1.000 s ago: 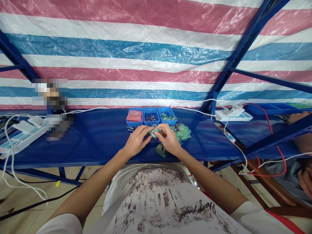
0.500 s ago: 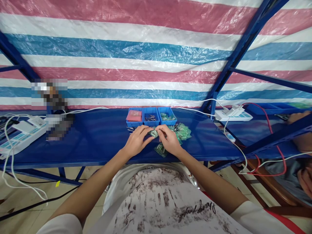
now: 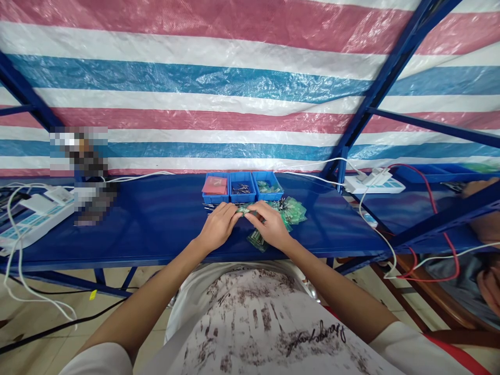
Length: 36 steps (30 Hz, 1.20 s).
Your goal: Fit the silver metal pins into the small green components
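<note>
Between my two hands is a small green plastic packet (image 3: 242, 210), pinched from both sides just above the blue table (image 3: 156, 224). My left hand (image 3: 219, 225) grips its left end, thumb and fingers closed. On its right end my right hand (image 3: 269, 224) is closed as well; what is inside the packet is too small to tell. A few more packets (image 3: 257, 240) lie under and beside my right hand. To the right spreads a pile of green packets (image 3: 292, 210). Thin dark rods (image 3: 210, 207) lie beyond my left hand.
Behind my hands stand three joined blue bins: one with pink sheets (image 3: 215, 185), one with small dark metal pieces (image 3: 241, 188), one with green packets (image 3: 267, 186). Power strips (image 3: 375, 183) with white cables sit at both sides. Another person's arm (image 3: 484, 208) shows at right.
The packet in my fingers has tipped flatter and shifted slightly to the left and up. My fingers have drawn closer together around it; the bins and piles have not moved.
</note>
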### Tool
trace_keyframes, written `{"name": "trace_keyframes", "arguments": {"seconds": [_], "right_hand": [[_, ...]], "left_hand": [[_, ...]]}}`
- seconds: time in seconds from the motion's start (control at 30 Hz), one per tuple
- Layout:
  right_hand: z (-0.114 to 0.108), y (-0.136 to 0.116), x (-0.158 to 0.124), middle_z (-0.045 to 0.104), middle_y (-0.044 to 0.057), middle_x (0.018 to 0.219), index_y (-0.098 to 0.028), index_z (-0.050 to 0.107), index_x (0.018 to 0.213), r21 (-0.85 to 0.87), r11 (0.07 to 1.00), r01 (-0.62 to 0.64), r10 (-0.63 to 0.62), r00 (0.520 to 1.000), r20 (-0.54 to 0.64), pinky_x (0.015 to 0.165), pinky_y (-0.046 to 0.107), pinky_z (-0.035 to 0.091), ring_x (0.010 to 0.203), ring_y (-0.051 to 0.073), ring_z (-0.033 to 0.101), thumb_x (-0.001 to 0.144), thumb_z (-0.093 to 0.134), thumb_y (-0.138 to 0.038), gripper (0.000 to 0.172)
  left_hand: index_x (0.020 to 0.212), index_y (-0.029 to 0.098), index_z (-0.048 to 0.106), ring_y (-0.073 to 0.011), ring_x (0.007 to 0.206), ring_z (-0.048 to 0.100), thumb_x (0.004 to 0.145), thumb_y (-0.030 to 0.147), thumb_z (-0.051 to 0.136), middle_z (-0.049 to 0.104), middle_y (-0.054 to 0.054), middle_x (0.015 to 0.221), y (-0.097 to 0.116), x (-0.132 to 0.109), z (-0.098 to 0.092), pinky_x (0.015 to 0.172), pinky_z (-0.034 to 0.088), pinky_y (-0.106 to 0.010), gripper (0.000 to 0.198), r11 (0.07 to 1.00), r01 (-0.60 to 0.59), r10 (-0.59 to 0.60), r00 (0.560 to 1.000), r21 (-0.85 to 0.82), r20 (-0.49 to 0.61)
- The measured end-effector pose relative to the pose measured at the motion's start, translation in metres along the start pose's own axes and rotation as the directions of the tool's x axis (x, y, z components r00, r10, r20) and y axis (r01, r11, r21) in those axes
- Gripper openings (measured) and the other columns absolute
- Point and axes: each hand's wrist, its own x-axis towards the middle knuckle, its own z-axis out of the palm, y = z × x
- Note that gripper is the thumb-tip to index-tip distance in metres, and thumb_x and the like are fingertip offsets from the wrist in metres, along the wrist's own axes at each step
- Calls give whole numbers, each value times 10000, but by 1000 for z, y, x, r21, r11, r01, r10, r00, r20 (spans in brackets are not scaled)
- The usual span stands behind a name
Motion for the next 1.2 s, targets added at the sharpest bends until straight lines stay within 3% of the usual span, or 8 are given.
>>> {"name": "trace_keyframes", "arguments": {"seconds": [0.23, 1.2], "right_hand": [[-1, 0, 0, 607, 73, 1003, -245, 663, 1133, 27, 1000, 4, -4, 1000, -13, 694, 346, 511, 726, 190, 593, 1106, 520, -431, 236], [-1, 1, 0, 567, 77, 1054, -282, 665, 1203, 14, 1000, -6, 6, 1000, 9, 649, 361, 524, 640, 167, 549, 1093, 528, -470, 258]], "left_hand": [[1249, 206, 567, -243, 945, 609, 1132, 342, 469, 694, -88, 1102, 1, -2, -1, 857, 513, -381, 204, 998, -16, 15, 1000, -64, -12], [1216, 207, 558, -250, 951, 624, 1132, 348, 433, 660, -96, 1054, 3, -3, -2, 837, 524, -381, 206, 999, 8, -8, 1000, -39, -16]]}}
